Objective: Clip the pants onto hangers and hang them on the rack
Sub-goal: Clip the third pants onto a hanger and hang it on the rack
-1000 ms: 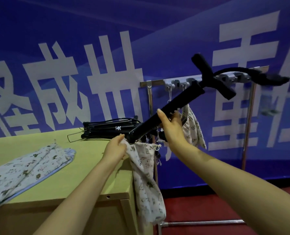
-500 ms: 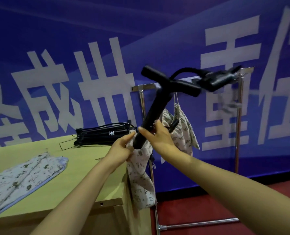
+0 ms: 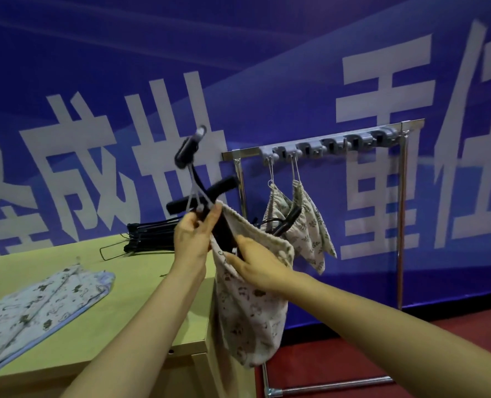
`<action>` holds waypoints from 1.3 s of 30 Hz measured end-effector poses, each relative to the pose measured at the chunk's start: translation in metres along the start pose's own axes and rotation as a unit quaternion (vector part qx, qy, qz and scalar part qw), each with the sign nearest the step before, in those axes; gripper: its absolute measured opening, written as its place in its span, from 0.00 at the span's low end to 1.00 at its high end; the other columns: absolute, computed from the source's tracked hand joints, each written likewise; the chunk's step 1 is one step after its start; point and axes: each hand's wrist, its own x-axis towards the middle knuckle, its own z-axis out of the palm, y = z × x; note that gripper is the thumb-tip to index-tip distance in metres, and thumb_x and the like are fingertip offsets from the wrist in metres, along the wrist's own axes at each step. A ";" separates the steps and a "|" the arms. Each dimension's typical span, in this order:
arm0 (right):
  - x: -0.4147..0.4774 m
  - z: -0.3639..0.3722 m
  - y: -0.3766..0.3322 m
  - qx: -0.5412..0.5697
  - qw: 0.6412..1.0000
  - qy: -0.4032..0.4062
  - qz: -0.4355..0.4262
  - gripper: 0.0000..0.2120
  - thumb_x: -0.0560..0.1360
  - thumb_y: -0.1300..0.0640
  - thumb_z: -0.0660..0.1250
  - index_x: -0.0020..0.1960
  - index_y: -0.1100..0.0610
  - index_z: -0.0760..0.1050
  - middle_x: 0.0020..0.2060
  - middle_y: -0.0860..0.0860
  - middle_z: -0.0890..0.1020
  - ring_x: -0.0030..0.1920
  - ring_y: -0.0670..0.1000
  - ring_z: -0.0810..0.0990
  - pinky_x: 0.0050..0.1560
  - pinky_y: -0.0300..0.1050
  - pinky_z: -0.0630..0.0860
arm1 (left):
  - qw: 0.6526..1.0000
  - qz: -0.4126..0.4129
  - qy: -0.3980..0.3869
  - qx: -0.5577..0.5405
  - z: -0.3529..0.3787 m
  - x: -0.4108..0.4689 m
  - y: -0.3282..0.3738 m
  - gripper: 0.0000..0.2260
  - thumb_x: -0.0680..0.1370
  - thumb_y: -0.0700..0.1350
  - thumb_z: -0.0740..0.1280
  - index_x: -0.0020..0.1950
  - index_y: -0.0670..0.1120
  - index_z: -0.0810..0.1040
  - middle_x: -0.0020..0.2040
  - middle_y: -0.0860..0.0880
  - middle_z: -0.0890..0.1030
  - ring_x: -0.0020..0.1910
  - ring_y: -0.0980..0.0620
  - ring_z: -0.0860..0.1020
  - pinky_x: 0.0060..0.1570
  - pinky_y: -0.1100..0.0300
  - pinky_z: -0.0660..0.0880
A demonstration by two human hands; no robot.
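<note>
Pinching pants (image 3: 253,311) against hanger (image 3: 224,229), L grip (image 3: 191,242) & R grip (image 3: 258,265) both clamped on pants; banner (image 3: 267,81) "成".

Head-worn view, close, facing the rack (image 3: 238,154)

Black hanger (image 3: 207,192) swung back from the rack (image 3: 401,225), its hook end now high and left of the rack's left post, right grip (image 3: 255,265) slid down to its lower end, left grip (image 3: 191,242) raised to the waistband, pants (image 3: 250,311) spread between them
</note>
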 end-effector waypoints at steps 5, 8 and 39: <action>-0.013 -0.010 0.011 -0.010 0.984 0.156 -0.085 0.11 0.79 0.54 0.61 0.56 0.59 0.74 0.48 0.53 0.76 0.48 0.54 0.76 0.48 0.49 0.74 | 0.999 -0.011 0.029 -0.011 0.004 -0.005 -0.014 0.16 0.74 0.48 0.70 0.28 0.44 0.72 0.24 0.53 0.69 0.26 0.54 0.66 0.29 0.59 0.64; -0.011 -0.018 0.028 -0.023 0.971 0.238 -0.015 0.13 0.76 0.55 0.65 0.59 0.56 0.72 0.52 0.51 0.74 0.52 0.51 0.74 0.53 0.50 0.75 | 0.997 -0.018 0.073 0.019 0.004 -0.005 -0.014 0.18 0.74 0.51 0.70 0.31 0.42 0.68 0.27 0.49 0.68 0.27 0.53 0.66 0.29 0.60 0.65; 0.013 -0.039 0.045 0.439 0.850 0.180 0.228 0.12 0.80 0.57 0.62 0.38 0.57 0.75 0.32 0.52 0.74 0.31 0.48 0.72 0.32 0.39 0.73 | 0.996 -0.051 0.065 -0.040 0.008 -0.016 -0.038 0.16 0.74 0.50 0.70 0.33 0.42 0.72 0.29 0.48 0.73 0.28 0.53 0.71 0.33 0.60 0.70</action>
